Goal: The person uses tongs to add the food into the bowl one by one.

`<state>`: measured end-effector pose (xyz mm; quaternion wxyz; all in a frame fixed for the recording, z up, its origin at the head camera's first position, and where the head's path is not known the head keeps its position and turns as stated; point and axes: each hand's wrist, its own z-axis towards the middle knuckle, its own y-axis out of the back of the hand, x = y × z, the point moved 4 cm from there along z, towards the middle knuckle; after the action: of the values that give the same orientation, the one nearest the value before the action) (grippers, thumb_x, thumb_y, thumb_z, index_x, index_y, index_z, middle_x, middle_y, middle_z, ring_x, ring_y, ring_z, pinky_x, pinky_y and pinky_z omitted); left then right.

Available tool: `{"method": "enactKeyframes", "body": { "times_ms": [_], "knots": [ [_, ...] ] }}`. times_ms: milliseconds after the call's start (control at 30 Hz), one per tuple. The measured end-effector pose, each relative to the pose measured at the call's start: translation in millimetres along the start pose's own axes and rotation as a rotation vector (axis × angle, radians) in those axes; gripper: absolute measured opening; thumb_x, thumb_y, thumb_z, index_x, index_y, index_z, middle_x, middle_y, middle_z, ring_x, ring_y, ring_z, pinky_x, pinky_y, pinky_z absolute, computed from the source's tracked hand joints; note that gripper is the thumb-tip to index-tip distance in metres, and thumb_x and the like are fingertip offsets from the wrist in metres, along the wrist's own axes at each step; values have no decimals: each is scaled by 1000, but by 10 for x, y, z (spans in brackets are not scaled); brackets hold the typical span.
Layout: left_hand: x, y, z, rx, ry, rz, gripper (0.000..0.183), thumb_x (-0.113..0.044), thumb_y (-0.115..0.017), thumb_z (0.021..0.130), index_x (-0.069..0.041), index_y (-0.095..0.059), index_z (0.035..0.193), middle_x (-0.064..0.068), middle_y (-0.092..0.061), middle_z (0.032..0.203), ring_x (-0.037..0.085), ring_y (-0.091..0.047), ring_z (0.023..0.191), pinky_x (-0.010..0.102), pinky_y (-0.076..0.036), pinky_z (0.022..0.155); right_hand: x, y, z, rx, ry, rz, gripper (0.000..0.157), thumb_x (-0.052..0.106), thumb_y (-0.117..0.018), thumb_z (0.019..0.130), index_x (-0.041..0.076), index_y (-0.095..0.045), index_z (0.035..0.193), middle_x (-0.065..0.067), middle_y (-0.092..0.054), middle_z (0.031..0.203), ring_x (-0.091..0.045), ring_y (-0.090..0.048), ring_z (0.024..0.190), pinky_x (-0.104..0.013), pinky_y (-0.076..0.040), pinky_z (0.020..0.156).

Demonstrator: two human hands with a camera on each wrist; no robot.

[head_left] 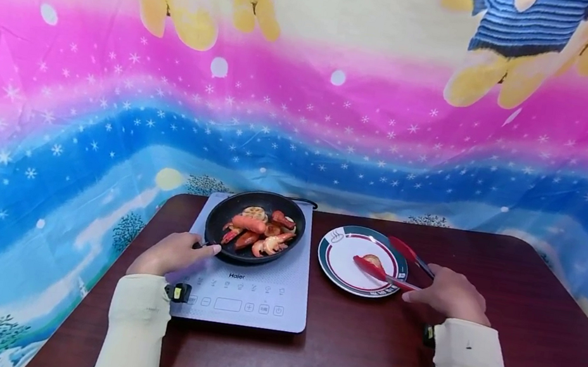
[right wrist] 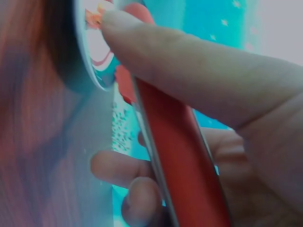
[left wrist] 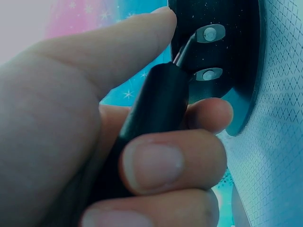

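Observation:
My left hand (head_left: 173, 252) grips the black handle (left wrist: 156, 101) of a frying pan (head_left: 215, 223), its fingers curled round it and the thumb stretched toward the pan's wall. Inside the pan lie a sausage (head_left: 250, 223), a shrimp (head_left: 274, 244), a lotus root slice (head_left: 255, 212) and other browned pieces. Red tongs (right wrist: 177, 151) are held in my right hand (head_left: 452, 293), thumb along one arm. Their two red tips stand spread apart over a plate (head_left: 334, 260) with a green rim. A small brownish round piece of food (head_left: 373, 260) lies on the plate, beside the nearer tip.
Under the pan is a white induction cooker (head_left: 258, 300) with a button panel along its front. A black cord (head_left: 305, 202) runs behind it. The plate stands right of the cooker on a dark wooden table (head_left: 347, 359). A printed cloth (head_left: 307, 102) hangs along the table's back.

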<state>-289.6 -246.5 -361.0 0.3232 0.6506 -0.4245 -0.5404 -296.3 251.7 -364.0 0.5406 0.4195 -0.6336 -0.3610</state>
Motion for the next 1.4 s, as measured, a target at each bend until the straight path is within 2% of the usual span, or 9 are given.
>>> {"method": "enactKeyframes", "body": {
  "times_ms": [233, 367, 533, 667, 900, 1233, 1400],
  "knots": [
    [11, -9, -2, 3, 3, -7, 54, -61, -51, 92, -8, -60, 92, 7, -52, 74, 20, -52, 71, 35, -40, 63, 63, -36, 11, -3, -7, -13, 108, 55, -81, 66, -7, -35, 142, -37, -45, 129, -50, -46, 108, -62, -44, 73],
    [14, -1, 8, -5, -6, -13, 54, -61, -51, 91, -8, -59, 89, 6, -50, 72, 20, -51, 69, 35, -39, 62, 29, 21, -34, 34, 25, 2, 105, 55, -82, 65, -7, -41, 139, -33, -52, 121, -46, -49, 103, -57, -47, 69],
    [11, 7, 12, -2, -8, -12, 54, -62, -51, 91, -8, -60, 90, 6, -50, 72, 20, -51, 69, 35, -39, 62, -27, 109, -83, 85, 59, 19, 96, 54, -82, 66, -5, -49, 133, -19, -59, 101, -35, -52, 90, -46, -48, 62],
    [15, 2, 5, 4, 5, -14, 54, -61, -52, 91, -8, -61, 93, 7, -52, 74, 20, -52, 71, 35, -40, 63, -57, 136, -105, 109, 64, 22, 86, 50, -82, 68, -5, -53, 129, -15, -59, 95, -31, -52, 86, -43, -47, 61],
    [10, -6, 4, 7, 13, -5, 54, -61, -52, 91, -8, -62, 96, 7, -56, 77, 21, -53, 74, 35, -41, 64, -75, 112, -114, 127, 74, 46, 62, 44, -82, 72, 4, -64, 115, -7, -59, 83, -24, -52, 78, -39, -45, 59],
    [-3, 1, -11, 5, 14, -10, 55, -61, -52, 91, -8, -62, 98, 7, -57, 79, 21, -53, 74, 36, -41, 65, -31, 68, -98, 121, 76, 63, 68, 41, -83, 71, 1, -62, 122, -7, -59, 84, -24, -52, 78, -38, -46, 59],
    [-9, 4, -14, 9, 11, -6, 54, -60, -51, 92, -8, -62, 99, 8, -58, 80, 21, -53, 76, 36, -41, 67, 34, 27, -76, 99, 89, 42, 62, 40, -81, 74, 2, -64, 121, -6, -58, 83, -23, -50, 77, -38, -43, 59]
  ]
}}
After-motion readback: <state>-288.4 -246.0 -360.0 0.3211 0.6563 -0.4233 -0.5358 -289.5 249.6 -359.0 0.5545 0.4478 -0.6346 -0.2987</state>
